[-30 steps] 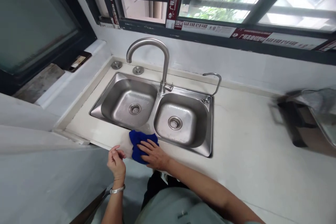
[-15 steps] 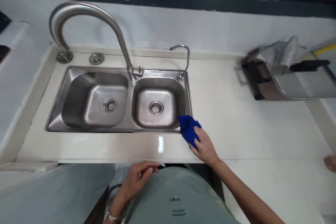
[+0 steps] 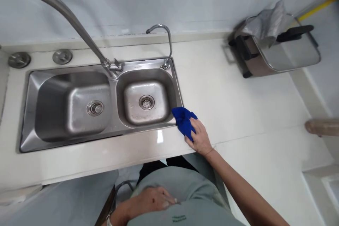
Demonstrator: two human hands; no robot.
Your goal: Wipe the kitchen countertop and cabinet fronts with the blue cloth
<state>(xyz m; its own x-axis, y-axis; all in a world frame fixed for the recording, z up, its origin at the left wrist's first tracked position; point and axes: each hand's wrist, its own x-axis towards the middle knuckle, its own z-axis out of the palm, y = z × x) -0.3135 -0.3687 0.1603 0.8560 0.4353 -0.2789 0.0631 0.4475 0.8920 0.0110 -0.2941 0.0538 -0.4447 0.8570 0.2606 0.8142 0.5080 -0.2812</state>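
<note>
Where the right hand [image 3: 200, 137] presses, the blue cloth [image 3: 183, 122] lies beneath its fingers.

Head-height view down over sink [image 3: 116, 127]

Your shirt [image 3: 196, 187]: green print in two short lines, too blurred to read;
Sink rim [image 3: 144, 65]: tiny marking, illegible.

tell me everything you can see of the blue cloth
The blue cloth is plain deep blue, with no print visible, and looks like soft, matte fabric. It is bunched into loose folds, with darker creases and an uneven edge. It lies at the near right corner of the sink, reaching over the rim from the pale countertop. The right hand covers its right side. Whether it is wet, I cannot tell.
</note>
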